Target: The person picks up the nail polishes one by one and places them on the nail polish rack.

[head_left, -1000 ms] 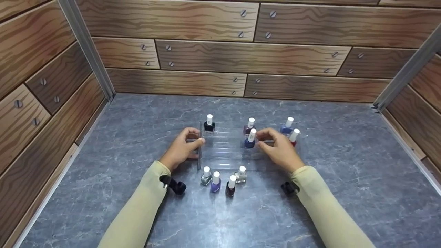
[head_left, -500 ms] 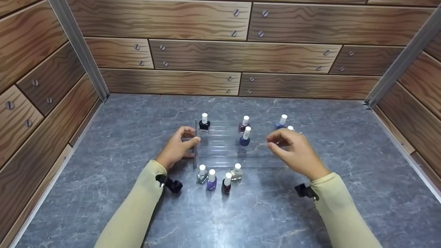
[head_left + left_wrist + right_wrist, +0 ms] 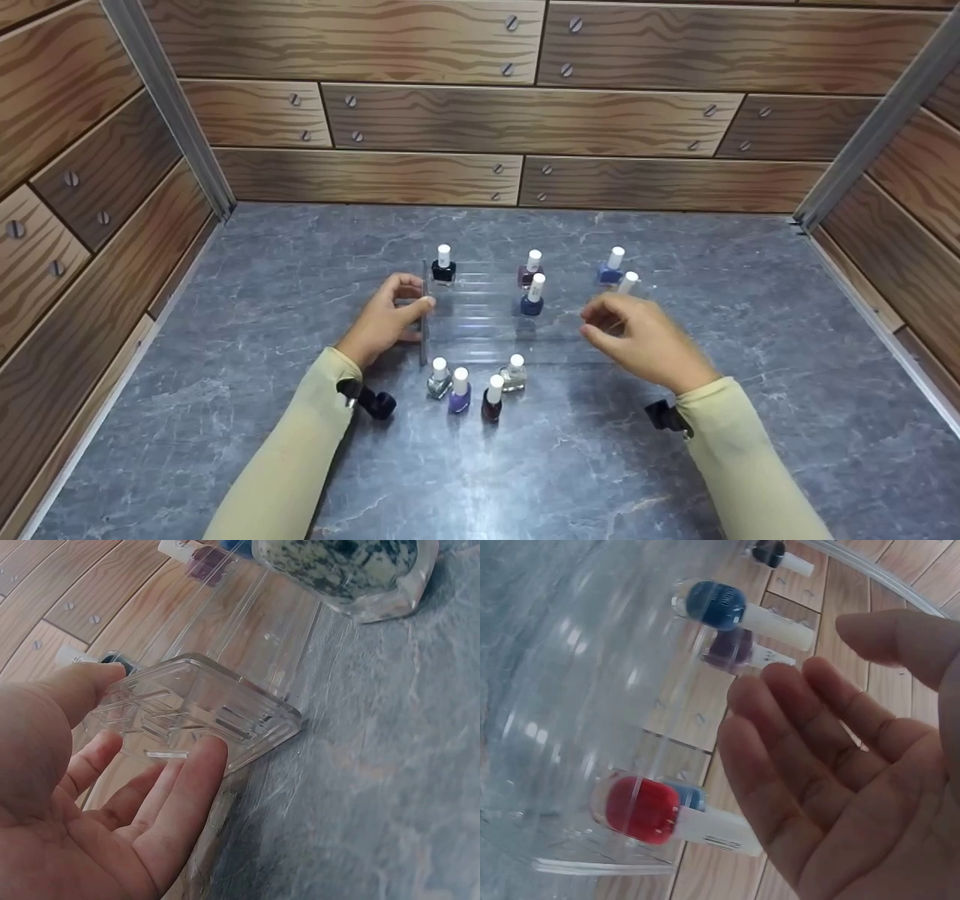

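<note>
My left hand [image 3: 386, 319] grips the left end of a clear plastic stepped rack [image 3: 480, 330], thumb over its top edge and fingers against the end panel. Over the rack's right part hovers my right hand [image 3: 649, 337], fingers loosely bent and holding nothing. Nail polish bottles with white caps stand on the rack: black [image 3: 444, 272] at back left, plum [image 3: 529, 277] at back middle with dark blue [image 3: 532, 306] in front of it, and lighter blue [image 3: 610, 274] at back right. A red nail polish bottle [image 3: 641, 808] shows beside the right hand, partly hidden in the head view.
Before the rack stand more bottles: green glitter [image 3: 439, 385], purple [image 3: 460, 400], very dark red [image 3: 492, 409] and clear silvery [image 3: 515, 379]. Wood-patterned walls [image 3: 420, 176] enclose the grey marbled table [image 3: 300, 247] at the back and sides.
My right hand has drawn away from the dark blue nail polish bottle, to the right and toward me. The left hand keeps its grip on the rack. The head view has shifted slightly.
</note>
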### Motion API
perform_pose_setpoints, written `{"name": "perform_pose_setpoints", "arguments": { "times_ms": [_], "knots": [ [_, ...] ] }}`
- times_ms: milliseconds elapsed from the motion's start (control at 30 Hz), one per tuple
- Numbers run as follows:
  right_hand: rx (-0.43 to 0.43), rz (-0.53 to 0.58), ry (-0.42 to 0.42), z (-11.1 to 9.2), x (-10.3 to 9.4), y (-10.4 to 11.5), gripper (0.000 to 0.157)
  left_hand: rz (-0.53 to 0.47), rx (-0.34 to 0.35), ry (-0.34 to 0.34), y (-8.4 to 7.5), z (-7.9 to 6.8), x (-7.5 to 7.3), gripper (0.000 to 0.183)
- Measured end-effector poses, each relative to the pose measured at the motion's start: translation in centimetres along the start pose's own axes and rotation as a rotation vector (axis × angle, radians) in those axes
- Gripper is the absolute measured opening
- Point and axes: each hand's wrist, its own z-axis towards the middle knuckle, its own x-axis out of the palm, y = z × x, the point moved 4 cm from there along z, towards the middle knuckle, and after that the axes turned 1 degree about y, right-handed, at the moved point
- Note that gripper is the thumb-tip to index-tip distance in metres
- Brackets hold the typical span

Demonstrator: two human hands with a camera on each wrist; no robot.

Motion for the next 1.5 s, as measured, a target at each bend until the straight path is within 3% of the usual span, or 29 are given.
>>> {"name": "perform_pose_setpoints", "arguments": {
  "times_ms": [867,1200,1500],
  "knots": [
    [-0.108,0.024,0.19,0.8,2.9,-0.3,0.02,0.004,0.022,0.013,0.1,-0.1,-0.1,0.034],
    [-0.166,-0.041,0.283,1.0,6.9,1.3,0.03,0.017,0.014,0.009,0.0,-0.1,-0.3,0.036],
    [-0.183,-0.118,0.282,1.1,8.4,1.6,0.037,0.0,0.012,0.009,0.0,-0.2,-0.2,0.035]
  ]
}}
